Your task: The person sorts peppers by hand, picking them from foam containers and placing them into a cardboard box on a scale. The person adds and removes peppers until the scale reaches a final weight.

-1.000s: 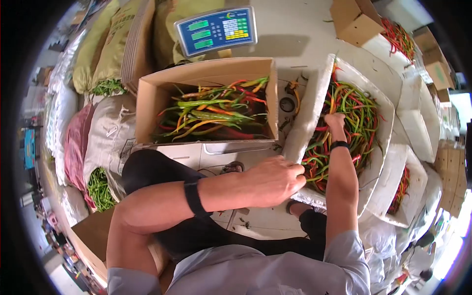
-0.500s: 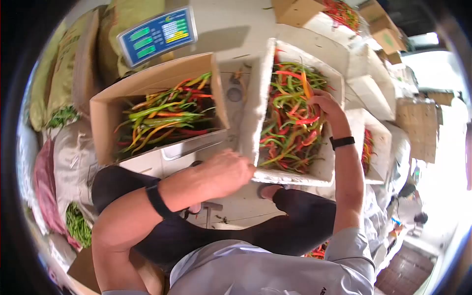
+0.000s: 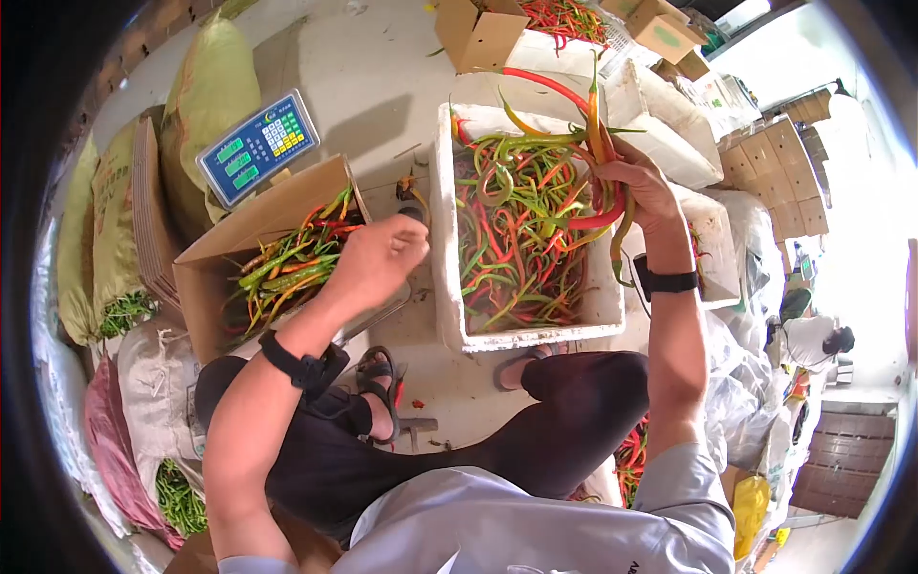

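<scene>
A loose bunch of long red, orange and green chili peppers is gripped in my right hand, above the right side of a white foam box. More mixed chili peppers fill that box in a tangle. My left hand is closed with fingers curled, between the foam box and a cardboard box; nothing shows in it. Inside the cardboard box, green, orange and dark red chili peppers lie roughly side by side, partly hidden by my left forearm.
A digital scale display stands behind the cardboard box. Full woven sacks line the left. At the back are an open carton and red peppers. Another foam box sits right; a person is farther off.
My right hand has risen out of the foam box with a bunch of chili peppers. My left hand has left the foam box's near edge and moved left. The view has shifted.
</scene>
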### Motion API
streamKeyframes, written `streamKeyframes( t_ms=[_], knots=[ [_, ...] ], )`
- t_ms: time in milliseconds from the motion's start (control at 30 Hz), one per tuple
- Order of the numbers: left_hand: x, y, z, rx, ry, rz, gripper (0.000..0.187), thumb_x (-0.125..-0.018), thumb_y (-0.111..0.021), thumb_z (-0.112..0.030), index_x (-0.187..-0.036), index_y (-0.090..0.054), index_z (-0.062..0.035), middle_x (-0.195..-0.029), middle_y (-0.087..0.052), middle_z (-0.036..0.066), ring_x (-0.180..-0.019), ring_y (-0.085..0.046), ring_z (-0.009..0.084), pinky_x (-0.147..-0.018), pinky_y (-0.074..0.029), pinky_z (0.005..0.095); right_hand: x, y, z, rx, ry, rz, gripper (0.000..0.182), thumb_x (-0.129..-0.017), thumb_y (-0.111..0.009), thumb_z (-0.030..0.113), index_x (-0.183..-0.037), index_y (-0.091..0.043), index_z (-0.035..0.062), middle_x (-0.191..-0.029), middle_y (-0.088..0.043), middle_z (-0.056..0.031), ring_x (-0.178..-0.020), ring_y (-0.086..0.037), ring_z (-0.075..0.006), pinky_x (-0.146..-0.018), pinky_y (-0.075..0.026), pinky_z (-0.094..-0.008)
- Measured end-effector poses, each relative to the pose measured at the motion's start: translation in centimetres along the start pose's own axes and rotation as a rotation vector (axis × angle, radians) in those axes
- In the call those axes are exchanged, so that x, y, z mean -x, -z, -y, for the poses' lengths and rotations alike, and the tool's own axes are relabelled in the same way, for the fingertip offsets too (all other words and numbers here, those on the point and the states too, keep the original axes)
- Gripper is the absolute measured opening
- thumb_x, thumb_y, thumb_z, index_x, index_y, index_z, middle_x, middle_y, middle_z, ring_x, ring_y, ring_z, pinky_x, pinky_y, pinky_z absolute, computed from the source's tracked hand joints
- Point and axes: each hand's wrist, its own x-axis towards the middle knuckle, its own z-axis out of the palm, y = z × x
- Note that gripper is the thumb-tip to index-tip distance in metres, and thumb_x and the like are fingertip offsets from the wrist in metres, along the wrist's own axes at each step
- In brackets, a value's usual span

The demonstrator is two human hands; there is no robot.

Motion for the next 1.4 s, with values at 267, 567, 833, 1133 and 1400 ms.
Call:
streamKeyframes(
  t_ms=[267, 567, 833, 1133, 1400],
  knots=[
    [-2.2, -2.4, 0.5, 0.479, 0.252, 0.047, 0.056, -0.092, -0.069, -0.01, -0.142, -0.049, 0.0043, -0.14, -0.057, 0.018, -0.119, -0.061, 0.0229, -0.098, -0.053, 0.0345, 4.2, -1.8, 2.7, -0.114, 0.118, 0.032, 0.055, -0.085, -0.065, 0.001, -0.138, -0.054, -0.005, -0.097, -0.066, -0.0072, -0.075, -0.068, -0.0157, -0.064, -0.06, -0.0276],
    [-4.4, -1.3, -2.2, 1.025, 0.331, -0.046, 0.09, -0.09, -0.058, -0.003, -0.164, -0.008, -0.0083, -0.167, -0.009, 0.025, -0.152, -0.023, 0.0416, -0.112, -0.039, 0.0645, 4.1, -6.2, 6.3, -0.157, 0.191, 0.12, 0.053, -0.084, -0.066, 0.001, -0.135, -0.055, -0.0052, -0.096, -0.066, -0.0071, -0.081, -0.068, -0.0159, -0.072, -0.058, -0.0293],
    [-0.3, 7.4, -1.4, 1.355, 0.148, -0.053, 0.045, -0.091, -0.051, -0.003, -0.136, -0.054, -0.0002, -0.125, -0.064, 0.024, -0.126, -0.057, 0.0479, -0.1, -0.053, 0.0628, -1.1, -16.7, 8.5, -0.09, 0.214, 0.474, 0.052, -0.083, -0.067, 0.006, -0.131, -0.054, -0.0067, -0.103, -0.066, -0.0099, -0.085, -0.067, -0.0154, -0.075, -0.056, -0.0268],
    [10.1, 19.9, 1.3, 1.106, -0.025, -0.658, 0.035, -0.09, -0.053, -0.001, -0.123, -0.063, -0.0043, -0.104, -0.066, 0.006, -0.101, -0.068, 0.0246, -0.094, -0.055, 0.0443, -8.1, -29.5, 7.6, -0.011, 0.257, 0.732, 0.061, -0.075, -0.072, 0.013, -0.13, -0.055, -0.0074, -0.1, -0.067, -0.0124, -0.082, -0.066, -0.017, -0.076, -0.056, -0.0273],
    [13.5, 22.9, 5.6, 0.993, 0.127, -0.822, 0.044, -0.089, -0.049, -0.001, -0.132, -0.056, 0.004, -0.106, -0.065, 0.011, -0.091, -0.068, 0.0248, -0.076, -0.058, 0.0422, -13.2, -35.7, 2.1, -0.061, 0.045, 0.87, 0.063, -0.074, -0.071, 0.015, -0.13, -0.054, -0.0072, -0.093, -0.066, -0.0128, -0.073, -0.065, -0.0173, -0.066, -0.055, -0.0278]
  ],
)
